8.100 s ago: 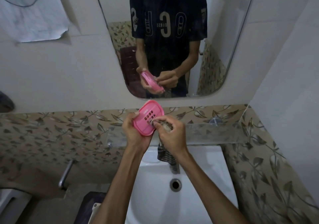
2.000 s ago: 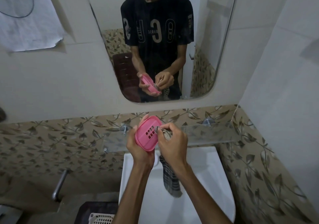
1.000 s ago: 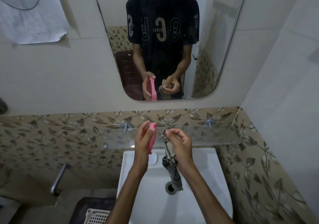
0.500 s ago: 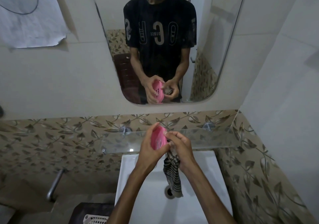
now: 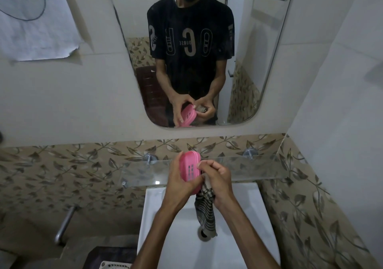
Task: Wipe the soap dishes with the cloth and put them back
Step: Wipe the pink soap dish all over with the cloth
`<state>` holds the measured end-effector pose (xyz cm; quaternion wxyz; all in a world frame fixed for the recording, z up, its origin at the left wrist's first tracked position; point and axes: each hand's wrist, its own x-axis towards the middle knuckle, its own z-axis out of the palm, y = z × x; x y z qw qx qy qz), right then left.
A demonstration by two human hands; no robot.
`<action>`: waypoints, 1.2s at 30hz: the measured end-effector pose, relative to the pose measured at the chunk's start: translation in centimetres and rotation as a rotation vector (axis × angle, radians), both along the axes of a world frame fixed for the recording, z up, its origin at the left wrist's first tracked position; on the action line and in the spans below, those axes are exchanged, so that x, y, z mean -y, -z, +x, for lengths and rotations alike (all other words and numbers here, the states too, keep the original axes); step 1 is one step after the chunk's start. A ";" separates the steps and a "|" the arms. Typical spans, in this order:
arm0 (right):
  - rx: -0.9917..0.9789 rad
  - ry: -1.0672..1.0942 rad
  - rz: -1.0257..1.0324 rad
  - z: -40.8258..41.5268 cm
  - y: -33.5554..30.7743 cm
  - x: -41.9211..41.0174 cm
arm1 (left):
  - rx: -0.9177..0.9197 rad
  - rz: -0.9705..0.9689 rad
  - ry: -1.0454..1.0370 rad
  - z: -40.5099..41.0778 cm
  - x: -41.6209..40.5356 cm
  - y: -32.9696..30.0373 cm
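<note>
— Where is the soap dish?

— The pink soap dish (image 5: 190,170) is up in the air over the white sink (image 5: 244,227), just in front of the glass shelf (image 5: 248,170). It stands roughly on edge, its slotted face turned toward the camera.

— Who holds it?

— The left hand (image 5: 179,182) grips it, fingers wrapped around its left side and the thumb at its lower edge.

— And the other hand?

— The right hand (image 5: 217,180) is curled around the striped cloth (image 5: 205,212), bunching its top against the right edge of the dish. The rest of the cloth hangs down toward the drain (image 5: 202,232).

— Anything else around?

— A mirror (image 5: 259,61) on the wall above reflects the person in a black T-shirt, both hands on the dish. Leaf-patterned tiles (image 5: 72,171) run behind the shelf, a sheet of paper (image 5: 35,23) is stuck to the wall at upper left, and a metal handle (image 5: 64,225) shows at lower left.
</note>
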<state>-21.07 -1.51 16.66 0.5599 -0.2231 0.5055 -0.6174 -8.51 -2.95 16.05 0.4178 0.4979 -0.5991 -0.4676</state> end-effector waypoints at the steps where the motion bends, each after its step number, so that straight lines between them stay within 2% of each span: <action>1: -0.003 0.005 -0.006 0.0 -0.1 0.0 | -0.026 0.009 -0.017 0.1 0.0 0.1; 7: -0.046 0.045 -0.093 -0.1 -0.1 -0.4 | -0.064 0.060 -0.075 0.4 0.2 0.7; 12: -0.105 0.177 -0.204 -0.5 -0.5 -0.4 | -0.092 0.059 -0.132 0.6 0.3 0.5; 15: -0.120 0.157 -0.304 -0.6 -1.1 -0.7 | -0.128 0.067 -0.109 0.5 -0.1 0.1; 18: -0.261 0.086 -0.393 -0.2 -1.6 -1.1 | -0.134 0.082 -0.017 0.4 -0.4 -0.2; 23: -0.457 0.117 -0.425 -0.3 -2.0 -0.9 | -0.094 0.072 0.042 1.2 -0.6 -0.6; 28: -0.358 0.202 -0.353 -1.2 -2.0 -0.2 | -0.061 0.062 0.079 2.9 -1.2 -0.6; 32: -0.232 0.222 -0.311 -1.9 -1.1 -0.3 | -0.051 0.121 0.008 4.6 -2.9 1.2; 36: -0.157 0.192 -0.258 -2.0 -0.1 -0.9 | 0.045 0.175 -0.048 6.0 -4.9 4.1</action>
